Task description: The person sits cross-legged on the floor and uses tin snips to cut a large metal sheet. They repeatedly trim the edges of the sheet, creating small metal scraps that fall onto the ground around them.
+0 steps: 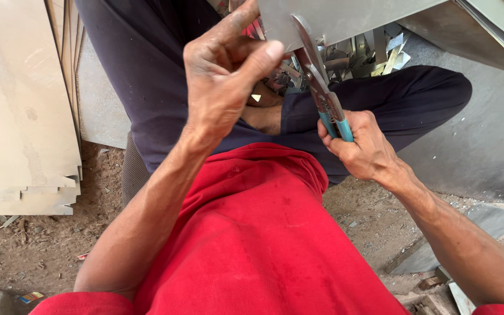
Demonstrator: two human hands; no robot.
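Landmark: grey metal sheet (345, 17), held up at the top of the view, above the crossed legs in dark trousers (415, 99). Left hand (223, 81) pinches the sheet's lower edge just left of the cut line, thumb pressed against curled fingers, apparently closed on the metal; likely placed there to steady the sheet and keep the edge taut beside the blades. Wrist bent back, forearm rising steeply from the red shirt (252, 233). Right hand (360, 143) sits below and right of the sheet's edge, fingers wrapped tight round the blue-handled snips (322, 87); handles nearly together. Snip blades angle up-left and meet the sheet's lower edge, beside the left thumb. Right forearm comes in low from the right. Offcut strips (374, 55) lie piled under the sheet, presumably fallen trimmings. Stacked boards (24, 116) stand well left of the sheet.
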